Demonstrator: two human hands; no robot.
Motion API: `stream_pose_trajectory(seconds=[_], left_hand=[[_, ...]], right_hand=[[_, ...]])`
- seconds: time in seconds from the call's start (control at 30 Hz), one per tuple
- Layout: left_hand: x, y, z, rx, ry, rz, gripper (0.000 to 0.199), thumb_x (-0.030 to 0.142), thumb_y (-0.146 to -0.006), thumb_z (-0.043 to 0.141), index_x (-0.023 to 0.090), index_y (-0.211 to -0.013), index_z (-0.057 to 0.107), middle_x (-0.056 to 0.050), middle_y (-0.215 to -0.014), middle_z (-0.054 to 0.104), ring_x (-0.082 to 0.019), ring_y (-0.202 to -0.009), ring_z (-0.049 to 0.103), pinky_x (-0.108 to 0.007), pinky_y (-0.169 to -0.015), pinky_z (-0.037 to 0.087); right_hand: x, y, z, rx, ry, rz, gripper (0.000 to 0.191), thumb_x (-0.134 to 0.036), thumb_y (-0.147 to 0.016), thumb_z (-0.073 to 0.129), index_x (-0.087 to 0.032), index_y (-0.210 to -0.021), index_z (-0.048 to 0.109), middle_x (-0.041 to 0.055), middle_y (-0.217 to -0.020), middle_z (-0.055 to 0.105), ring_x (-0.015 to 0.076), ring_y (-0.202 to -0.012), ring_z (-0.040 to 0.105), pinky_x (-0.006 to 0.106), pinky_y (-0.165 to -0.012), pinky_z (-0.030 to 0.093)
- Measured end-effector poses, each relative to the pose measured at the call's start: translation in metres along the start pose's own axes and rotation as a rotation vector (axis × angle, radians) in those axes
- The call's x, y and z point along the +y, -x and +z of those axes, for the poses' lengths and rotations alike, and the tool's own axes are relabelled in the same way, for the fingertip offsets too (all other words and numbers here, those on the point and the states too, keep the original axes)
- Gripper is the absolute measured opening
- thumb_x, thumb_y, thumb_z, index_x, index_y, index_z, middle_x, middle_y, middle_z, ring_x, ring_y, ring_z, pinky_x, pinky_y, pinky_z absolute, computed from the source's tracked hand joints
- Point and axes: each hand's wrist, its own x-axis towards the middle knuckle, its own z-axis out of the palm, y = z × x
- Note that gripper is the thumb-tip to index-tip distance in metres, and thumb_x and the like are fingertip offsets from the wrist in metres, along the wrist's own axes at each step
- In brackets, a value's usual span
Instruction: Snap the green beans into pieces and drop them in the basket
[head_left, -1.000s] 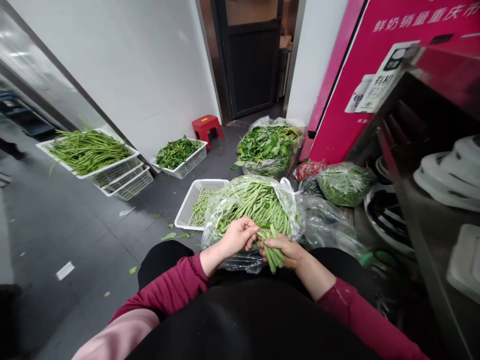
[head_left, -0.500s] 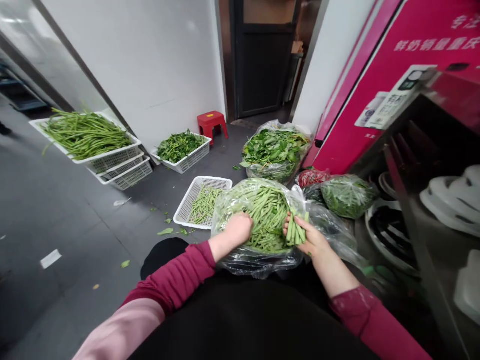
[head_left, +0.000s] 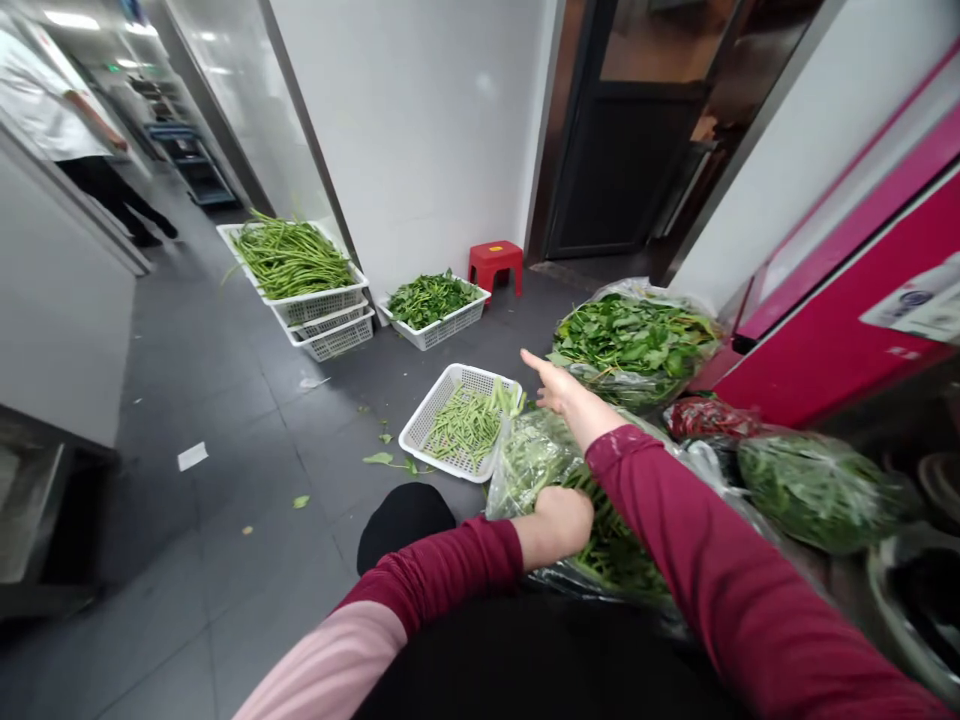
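Observation:
My right hand (head_left: 551,385) stretches out past the clear plastic bag (head_left: 517,465), fingers extended and apart, with nothing in it. Left of its fingertips, cut green stem pieces (head_left: 504,396) are at the right rim of a white perforated basket (head_left: 420,432); I cannot tell whether they lie there or are still falling. More short stem pieces (head_left: 461,425) lie inside that basket. My left hand (head_left: 564,520) is closed in a fist over the bag; what it grips, if anything, is hidden. Leafy greens (head_left: 619,550) show in the bag, partly covered by my right arm.
Stacked white baskets (head_left: 337,335) with long green stems (head_left: 292,262) stand at left. Beside them are a basket of leafy greens (head_left: 435,298) and a red stool (head_left: 495,262). Bagged greens (head_left: 637,335) are at right. A person (head_left: 90,150) is at far left.
My right hand has moved left from the bag toward the basket and let go of its bunch of cut stems. My left hand stays closed over the bag. The view has swung left.

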Motion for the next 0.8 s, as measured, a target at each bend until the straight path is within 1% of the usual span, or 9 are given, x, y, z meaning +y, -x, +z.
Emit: stream_pose_trajectory(seconds=[0.03, 0.1, 0.17, 0.2, 0.3, 0.4, 0.53, 0.63, 0.8], left_hand=[[0.001, 0.000, 0.000, 0.001, 0.012, -0.001, 0.025, 0.010, -0.071, 0.049, 0.009, -0.091, 0.063, -0.017, -0.081, 0.064, -0.026, -0.082, 0.062, -0.035, -0.067, 0.049], [0.001, 0.001, -0.002, 0.007, 0.035, 0.007, 0.027, 0.009, -0.071, 0.047, 0.008, -0.094, 0.062, -0.018, -0.082, 0.065, -0.026, -0.082, 0.062, -0.035, -0.067, 0.049], [-0.001, 0.001, -0.003, 0.005, 0.055, 0.003, 0.028, 0.008, -0.071, 0.047, 0.007, -0.094, 0.062, -0.017, -0.083, 0.065, -0.026, -0.081, 0.062, -0.035, -0.067, 0.049], [-0.002, 0.000, -0.004, 0.002, 0.064, -0.003, 0.028, 0.009, -0.070, 0.048, 0.007, -0.093, 0.062, -0.017, -0.083, 0.065, -0.026, -0.081, 0.062, -0.034, -0.067, 0.049], [-0.010, -0.003, -0.009, -0.006, 0.093, -0.020, 0.025, 0.017, -0.067, 0.052, 0.010, -0.088, 0.064, -0.016, -0.085, 0.065, -0.024, -0.079, 0.062, -0.029, -0.065, 0.048], [-0.017, -0.007, -0.015, -0.011, 0.102, -0.017, 0.023, 0.024, -0.068, 0.051, 0.011, -0.081, 0.064, -0.014, -0.083, 0.065, -0.022, -0.074, 0.061, -0.027, -0.061, 0.045], [-0.014, 0.000, -0.023, 0.082, 0.222, 0.034, 0.023, 0.031, -0.072, 0.047, 0.014, -0.077, 0.062, -0.006, -0.073, 0.063, -0.015, -0.065, 0.057, -0.023, -0.057, 0.040], [-0.001, 0.014, -0.022, 0.115, 0.333, 0.127, 0.024, 0.035, -0.072, 0.047, 0.015, -0.071, 0.060, -0.001, -0.061, 0.058, -0.011, -0.055, 0.049, -0.021, -0.051, 0.035], [0.015, 0.031, -0.016, 0.155, 0.295, 0.184, 0.026, 0.038, -0.075, 0.046, 0.016, -0.066, 0.058, 0.002, -0.058, 0.053, -0.009, -0.053, 0.043, -0.020, -0.051, 0.032]], right_hand=[[0.000, 0.003, -0.004, -0.006, 0.009, -0.056, 0.052, -0.043, -0.061, 0.068, -0.021, -0.105, 0.051, 0.0126, -0.111, 0.055, 0.0208, -0.085, 0.059, 0.037, -0.069, 0.048], [0.004, 0.017, -0.027, -0.128, -0.027, -0.135, 0.042, -0.038, -0.063, 0.067, -0.021, -0.100, 0.055, 0.0103, -0.113, 0.054, 0.0181, -0.083, 0.059, 0.032, -0.069, 0.048], [0.015, 0.038, -0.064, -0.281, -0.111, -0.151, 0.028, -0.032, -0.067, 0.064, -0.017, -0.090, 0.060, 0.0089, -0.102, 0.060, 0.0142, -0.072, 0.060, 0.025, -0.060, 0.048], [0.023, 0.050, -0.086, -0.302, -0.158, -0.142, 0.023, -0.030, -0.068, 0.063, -0.016, -0.087, 0.061, 0.0074, -0.093, 0.063, 0.0116, -0.064, 0.058, 0.021, -0.052, 0.047], [0.063, 0.083, -0.148, -0.206, -0.337, -0.021, 0.013, -0.025, -0.071, 0.060, -0.017, -0.080, 0.062, 0.0013, -0.066, 0.061, 0.0053, -0.043, 0.047, 0.014, -0.035, 0.035], [0.113, 0.107, -0.181, -0.106, -0.443, 0.142, 0.009, -0.022, -0.070, 0.059, -0.015, -0.075, 0.061, -0.0009, -0.055, 0.056, 0.0026, -0.034, 0.035, 0.013, -0.027, 0.023], [0.149, 0.122, -0.175, -0.166, -0.386, 0.177, 0.016, -0.025, -0.069, 0.063, -0.013, -0.077, 0.060, -0.0014, -0.054, 0.053, 0.0007, -0.033, 0.031, 0.012, -0.029, 0.016], [0.150, 0.126, -0.158, -0.249, -0.348, 0.090, 0.025, -0.038, -0.070, 0.061, -0.013, -0.072, 0.057, -0.0033, -0.053, 0.048, 0.0004, -0.033, 0.029, 0.013, -0.030, 0.013], [0.145, 0.123, -0.151, -0.169, -0.376, -0.096, 0.030, -0.042, -0.065, 0.065, -0.013, -0.068, 0.056, -0.0068, -0.047, 0.040, 0.0012, -0.034, 0.028, 0.015, -0.031, 0.015]])
